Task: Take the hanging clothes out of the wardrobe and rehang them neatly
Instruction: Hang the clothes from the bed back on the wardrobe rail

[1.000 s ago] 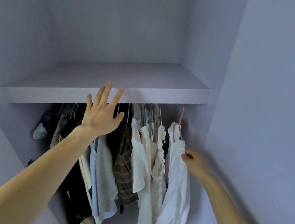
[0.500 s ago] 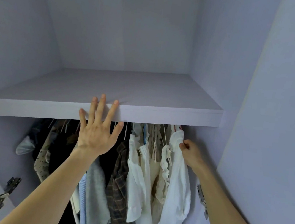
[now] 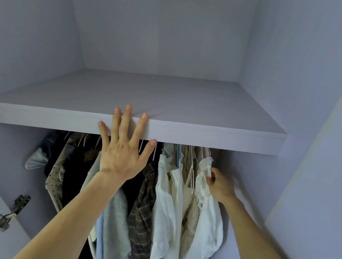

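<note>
Several clothes hang side by side under the wardrobe shelf (image 3: pixel 207 138): dark garments at left, a grey knit (image 3: pixel 114 225), a plaid shirt (image 3: pixel 142 218), white and cream tops. My left hand (image 3: pixel 124 145) is spread flat, fingertips on the shelf's front edge. My right hand (image 3: pixel 220 186) grips the rightmost white shirt (image 3: pixel 207 230) near its collar, slightly blurred. The rail and the hanger hooks are mostly hidden behind the shelf.
The shelf top is bare. The wardrobe's side wall (image 3: pixel 249 182) stands close on the right of the white shirt. An open door with a metal hinge (image 3: pixel 10 213) is at lower left. Another door panel (image 3: pixel 322 169) fills the right.
The view has tilted up and closer. My left hand has risen onto the shelf edge. My right hand stays at the white shirt's collar, which now sits up under the shelf.
</note>
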The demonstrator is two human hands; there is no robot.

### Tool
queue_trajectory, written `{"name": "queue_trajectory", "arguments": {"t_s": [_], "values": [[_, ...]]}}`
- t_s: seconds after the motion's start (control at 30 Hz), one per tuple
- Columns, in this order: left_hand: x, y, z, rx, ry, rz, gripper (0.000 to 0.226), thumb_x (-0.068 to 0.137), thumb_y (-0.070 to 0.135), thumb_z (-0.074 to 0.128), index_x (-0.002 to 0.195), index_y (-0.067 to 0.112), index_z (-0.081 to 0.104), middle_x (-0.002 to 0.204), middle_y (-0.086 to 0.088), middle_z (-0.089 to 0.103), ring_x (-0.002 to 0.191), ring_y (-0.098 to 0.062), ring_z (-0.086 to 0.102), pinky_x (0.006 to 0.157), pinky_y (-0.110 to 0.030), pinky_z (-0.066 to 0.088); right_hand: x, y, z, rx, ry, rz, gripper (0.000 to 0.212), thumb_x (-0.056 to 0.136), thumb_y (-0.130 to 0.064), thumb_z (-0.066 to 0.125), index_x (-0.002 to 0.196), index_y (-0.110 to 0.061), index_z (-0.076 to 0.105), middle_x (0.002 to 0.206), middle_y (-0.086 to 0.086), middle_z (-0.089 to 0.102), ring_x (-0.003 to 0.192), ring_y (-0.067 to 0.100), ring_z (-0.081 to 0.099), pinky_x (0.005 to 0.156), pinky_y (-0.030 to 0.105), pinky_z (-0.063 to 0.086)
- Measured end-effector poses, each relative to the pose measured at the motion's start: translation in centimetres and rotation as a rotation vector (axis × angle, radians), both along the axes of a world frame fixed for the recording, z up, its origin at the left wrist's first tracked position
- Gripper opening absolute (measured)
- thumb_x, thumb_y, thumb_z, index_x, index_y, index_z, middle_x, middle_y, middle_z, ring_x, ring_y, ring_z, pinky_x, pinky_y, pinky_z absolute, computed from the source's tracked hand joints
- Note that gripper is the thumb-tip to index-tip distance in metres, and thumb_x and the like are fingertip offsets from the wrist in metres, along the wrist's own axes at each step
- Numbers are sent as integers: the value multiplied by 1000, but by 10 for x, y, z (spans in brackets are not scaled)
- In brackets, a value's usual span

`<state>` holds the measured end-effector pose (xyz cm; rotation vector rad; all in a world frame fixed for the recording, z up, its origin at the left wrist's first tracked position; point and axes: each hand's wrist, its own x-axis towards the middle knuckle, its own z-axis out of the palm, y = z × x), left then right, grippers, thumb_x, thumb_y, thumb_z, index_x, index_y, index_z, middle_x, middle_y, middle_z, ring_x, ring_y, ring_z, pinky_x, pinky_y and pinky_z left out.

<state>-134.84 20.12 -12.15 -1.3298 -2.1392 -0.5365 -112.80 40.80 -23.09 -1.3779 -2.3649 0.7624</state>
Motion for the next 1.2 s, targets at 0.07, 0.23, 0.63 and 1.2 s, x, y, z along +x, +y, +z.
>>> {"name": "queue_trajectory", "arguments": {"t_s": [0.07,0.23,0.63,1.2], "values": [[0,0,0,-1,-4,0,76,98,66,22,152,38,-23,164,-6,-20,149,-27,-27,118,-66,-5,-12,-7,3,-20,-15,68,37,104,-27,45,139,-13,48,131,10,60,118,27,58,95,32,46],[0,-2,0,3,11,0,75,98,65,24,154,37,-16,165,-6,-16,151,-28,-20,118,-66,-1,-36,-23,8,-46,-12,100,45,105,-19,41,148,-5,37,145,15,50,134,31,48,111,32,36],[5,-12,8,-34,-31,-7,73,100,63,27,155,40,-15,165,0,-20,151,-24,-22,119,-62,1,-21,-50,-5,-58,82,35,48,105,-24,42,151,-17,35,146,8,51,131,28,51,107,34,42],[92,-317,-191,-403,-823,256,60,101,41,46,156,39,21,166,5,12,153,-21,12,121,-38,16,23,-312,-61,113,203,510,41,100,-41,45,137,-30,57,141,-15,53,134,5,42,108,25,41]]}}
